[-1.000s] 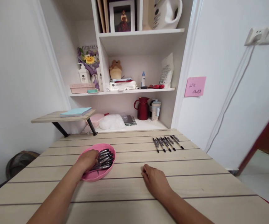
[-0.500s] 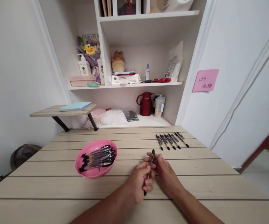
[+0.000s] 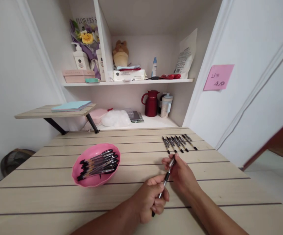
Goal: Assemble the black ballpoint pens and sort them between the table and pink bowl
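Two bare hands, left hand (image 3: 149, 199) and right hand (image 3: 182, 174), on bare forearms, uncovered to the lower edge.

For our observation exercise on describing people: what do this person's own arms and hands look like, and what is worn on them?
The left hand and right hand wear no gloves; no ring, watch or bracelet shows. The left forearm and right forearm are uncovered to the picture's edge, with no sleeve in view.
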{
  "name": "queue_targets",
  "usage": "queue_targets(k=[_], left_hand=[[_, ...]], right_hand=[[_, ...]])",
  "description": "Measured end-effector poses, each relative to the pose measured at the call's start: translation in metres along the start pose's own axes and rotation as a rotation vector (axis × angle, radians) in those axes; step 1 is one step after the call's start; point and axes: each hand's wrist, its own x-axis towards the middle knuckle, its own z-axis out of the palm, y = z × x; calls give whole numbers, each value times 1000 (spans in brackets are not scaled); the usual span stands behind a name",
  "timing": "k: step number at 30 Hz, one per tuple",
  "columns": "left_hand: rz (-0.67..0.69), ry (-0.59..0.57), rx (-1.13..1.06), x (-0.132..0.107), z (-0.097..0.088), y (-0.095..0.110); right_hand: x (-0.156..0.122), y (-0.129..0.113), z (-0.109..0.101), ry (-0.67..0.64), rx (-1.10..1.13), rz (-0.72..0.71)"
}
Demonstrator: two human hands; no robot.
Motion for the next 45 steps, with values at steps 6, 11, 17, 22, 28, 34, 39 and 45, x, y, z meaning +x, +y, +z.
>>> queue_targets(k=[6,11,17,22,28,34,39,45], left_hand=[[7,15,-42,0,-1,0],[108,59,-108,3,-6,3],[207,145,-162,6,-11,6],[212,162,-160,7,-11,8],[216,140,-155,11,-14,5],[216,135,-166,13,-16,5],[205,129,-165,13,-16,6],[194,116,-156,12,-17,6]], right_hand=[[10,-7,-11,29,-20,-85],[3,-1,-6,-29,-143,58],[6,2,-2,-75,-284,116],[41,-13,-4,-81,-819,-71],[101,-48,6,-6,-1712,-278],[131,-35,27,46,-1952,-269],[138,-12,36,62,-2067,-232],[137,-24,38,55,-2132,-211]])
